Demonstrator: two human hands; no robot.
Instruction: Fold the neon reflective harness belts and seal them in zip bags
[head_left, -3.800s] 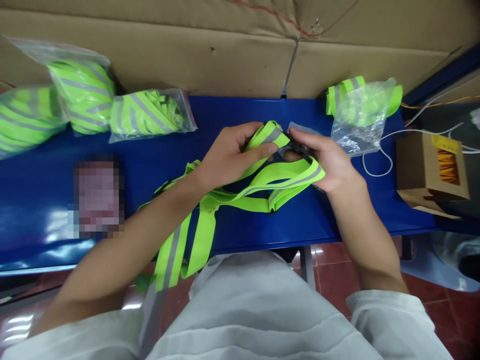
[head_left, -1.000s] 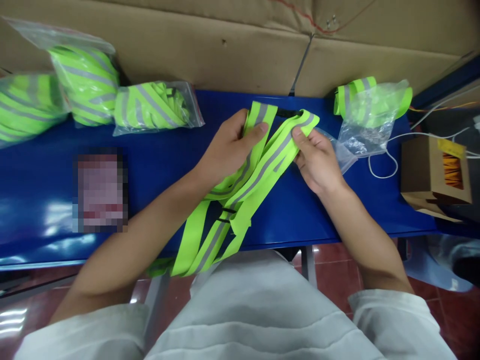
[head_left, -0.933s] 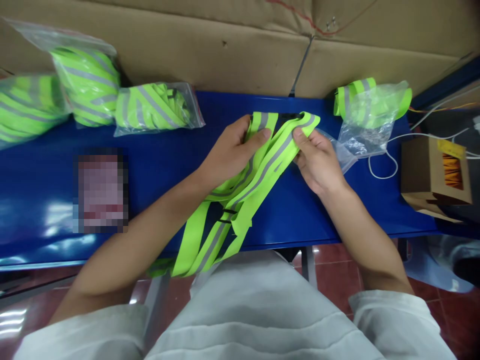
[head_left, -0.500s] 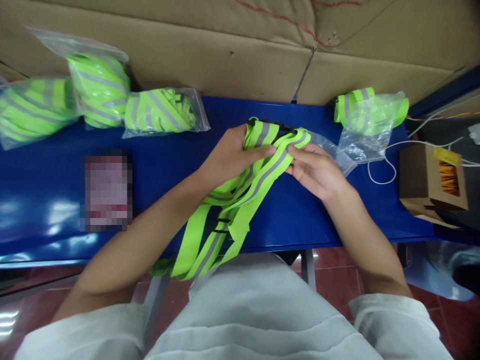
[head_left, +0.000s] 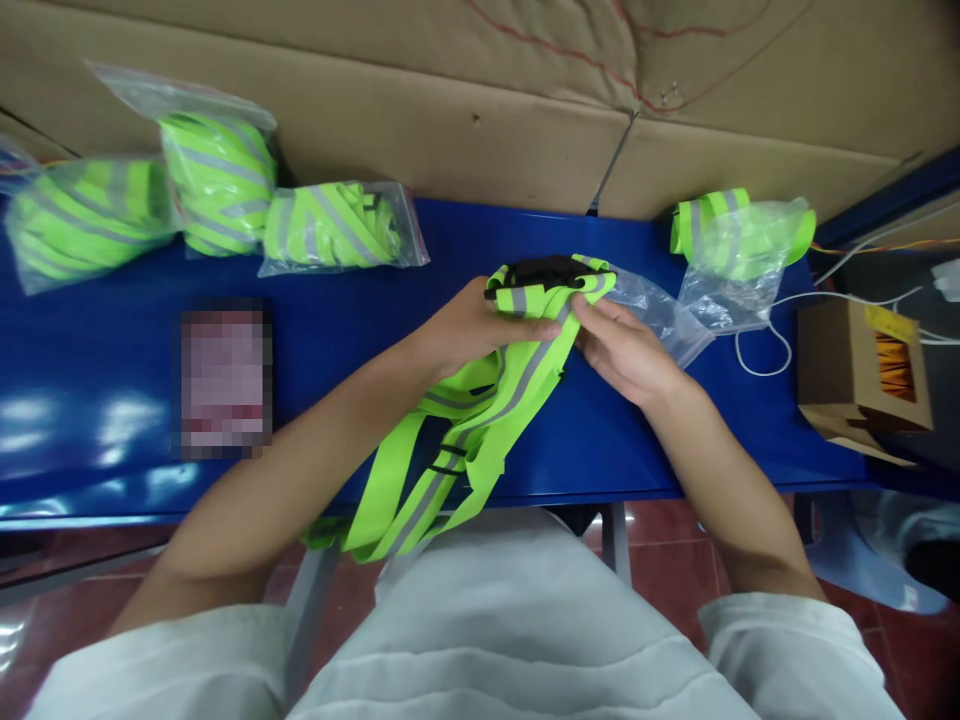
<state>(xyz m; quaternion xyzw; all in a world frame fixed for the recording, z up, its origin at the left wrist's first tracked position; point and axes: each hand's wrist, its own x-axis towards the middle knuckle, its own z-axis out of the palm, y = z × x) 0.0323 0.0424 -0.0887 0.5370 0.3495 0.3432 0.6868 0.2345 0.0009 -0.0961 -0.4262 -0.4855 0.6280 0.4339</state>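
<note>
At the near side, the person's light-coloured garment [head_left: 480,620] faced the front edge of the blue bench [head_left: 615,440], above a red tiled floor [head_left: 660,565]. Loops of a fluorescent yellow-green strap [head_left: 517,390] with a grey stripe hung past that edge; the strap ran from there up to both hands, over the middle of the bench. A black slider [head_left: 448,458] was fitted on its lower section.

The left hand [head_left: 480,330] had its grip closed on the gathered strap, thumb laid across the top; its other fingers were mostly hidden. The right hand [head_left: 626,350] pinched the strap's upper fold between thumb and fingers, just beside the left thumb. A black section [head_left: 547,270] lay at the top of the gathered strap, beyond the hands.

To the left, a rectangular item [head_left: 225,385] rested on the bench, its details obscured. Beyond the right hand lay a clear plastic bag [head_left: 667,315]. Farther right stood an open cardboard box [head_left: 832,350] with orange contents, beside a white cable [head_left: 769,365].

At the rear, three bagged strap bundles [head_left: 330,225] sat on the left and one partly covered bundle [head_left: 739,235] on the right, before a cardboard panel [head_left: 375,120].
</note>
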